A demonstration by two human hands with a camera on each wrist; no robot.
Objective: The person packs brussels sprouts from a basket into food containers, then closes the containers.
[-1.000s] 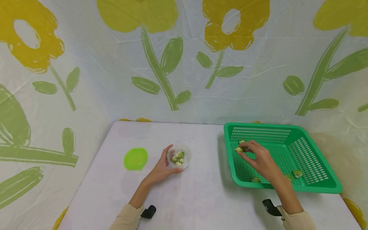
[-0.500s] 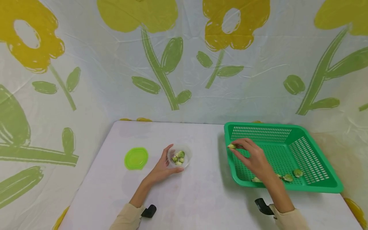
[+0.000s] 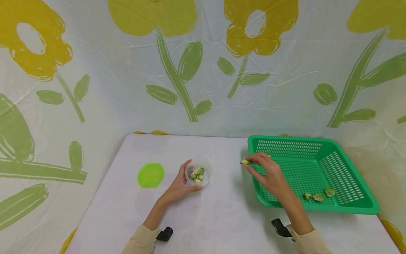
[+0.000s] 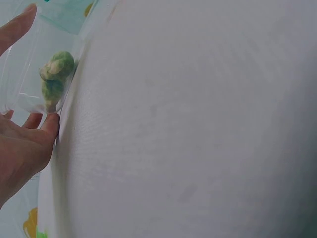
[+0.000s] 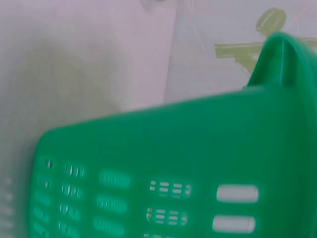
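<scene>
The right hand [image 3: 271,174] pinches a sprout [image 3: 245,162] between thumb and fingertips, right of centre in the lower half of the head view. The sprout's long axis runs roughly left to right across the frame, its narrow end pointing left, toward the cup [image 3: 207,174]. It sits at the left end of the right hand, just left of the basket [image 3: 298,173] and well apart from the left hand [image 3: 179,187].

The left hand is curled round the cup — fingers along its left side, thumb at its lower edge in the frame. The cup stands upright on the table [image 3: 215,218], its mouth facing up, with small sprouts [image 3: 198,173] clustered inside. In the left wrist view it shows at the upper left.

The basket fills the lower right of the head view, its longer side running left to right — three loose sprouts [image 3: 318,197] lie near its lower edge. The green lid [image 3: 150,175] lies flat, left of the left hand
</scene>
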